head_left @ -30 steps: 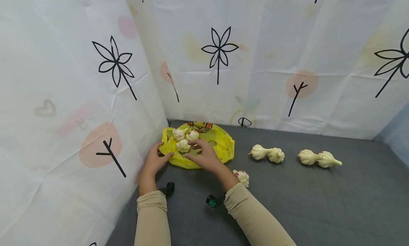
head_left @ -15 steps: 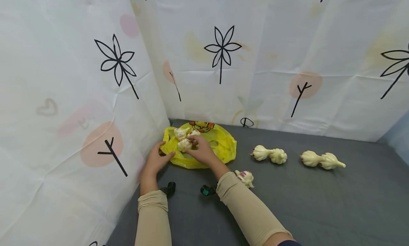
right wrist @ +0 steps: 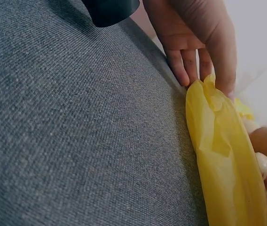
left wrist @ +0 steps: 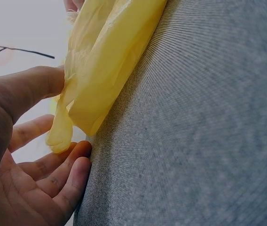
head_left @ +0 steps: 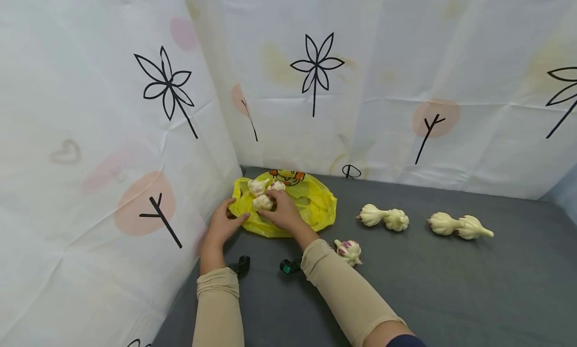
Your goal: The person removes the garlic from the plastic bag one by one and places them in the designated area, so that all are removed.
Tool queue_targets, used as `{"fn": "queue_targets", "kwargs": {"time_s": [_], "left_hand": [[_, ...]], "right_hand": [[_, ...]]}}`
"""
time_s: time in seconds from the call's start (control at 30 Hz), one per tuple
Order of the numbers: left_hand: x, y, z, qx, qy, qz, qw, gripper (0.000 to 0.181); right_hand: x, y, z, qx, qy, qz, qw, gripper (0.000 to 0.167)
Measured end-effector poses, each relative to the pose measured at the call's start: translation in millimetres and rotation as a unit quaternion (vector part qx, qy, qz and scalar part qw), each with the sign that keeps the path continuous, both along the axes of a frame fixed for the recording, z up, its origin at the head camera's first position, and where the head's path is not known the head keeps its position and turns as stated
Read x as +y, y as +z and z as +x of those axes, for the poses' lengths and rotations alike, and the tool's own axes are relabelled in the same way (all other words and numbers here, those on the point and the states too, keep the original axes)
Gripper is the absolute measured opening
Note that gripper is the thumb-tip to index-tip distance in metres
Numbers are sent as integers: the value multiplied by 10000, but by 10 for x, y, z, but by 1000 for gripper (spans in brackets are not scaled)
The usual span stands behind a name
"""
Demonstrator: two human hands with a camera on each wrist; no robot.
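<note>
My left hand (head_left: 222,227) is spread at the near-left edge of the yellow plastic bag (head_left: 321,208), thumb touching the plastic, fingers loose and apart around its rim. My right hand (head_left: 286,214) is bent over the bag, thumb and fingers pinching the front garlic bulb (head_left: 262,203); how firmly, I can't tell. Two back bulbs (head_left: 258,187) lie just behind it, all three within the bag's outline on the grey table (head_left: 428,287), by the corner of the walls. A second ago my right thumb and fingers stood wider apart at that bulb's right side; now they've closed in on it and partly cover the right back bulb. The loose bulb (head_left: 348,251) beside my sleeve shows more fully now, while my left hand has stayed put.
</note>
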State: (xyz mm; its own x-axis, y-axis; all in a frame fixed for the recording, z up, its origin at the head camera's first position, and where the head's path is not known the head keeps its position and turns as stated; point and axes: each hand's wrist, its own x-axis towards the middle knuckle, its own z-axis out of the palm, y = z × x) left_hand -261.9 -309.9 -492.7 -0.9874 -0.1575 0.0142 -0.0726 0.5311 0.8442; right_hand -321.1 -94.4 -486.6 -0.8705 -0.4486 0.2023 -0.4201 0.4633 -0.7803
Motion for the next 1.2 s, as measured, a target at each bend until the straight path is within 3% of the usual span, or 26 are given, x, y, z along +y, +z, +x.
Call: {"fn": "queue_targets", "kwargs": {"time_s": [0.2, 0.5, 0.67, 0.8, 0.93, 1.2], "left_hand": [[14, 31, 10, 20, 4, 108, 9999, 76], [15, -2, 0, -58, 34, 138, 9999, 77], [8, -11, -3, -44, 25, 127, 9999, 76], [7, -7, -7, -23, -13, 125, 9999, 77], [-4, -4, -5, -30, -13, 172, 9998, 78], [-7, -4, -10, -85, -55, 189, 9998, 79]], "right_hand": [[-25, -9, -40, 57, -123, 68, 9999, 48], [21, 26, -20, 136, -171, 30, 9998, 45], [87, 198, 18, 58, -34, -306, 9995, 46], [165, 357, 45, 251, -16, -543, 9982, 49], [260, 523, 93, 495, 9, -623, 9968, 50], [611, 820, 271, 472, 219, -710, 9961, 50]]}}
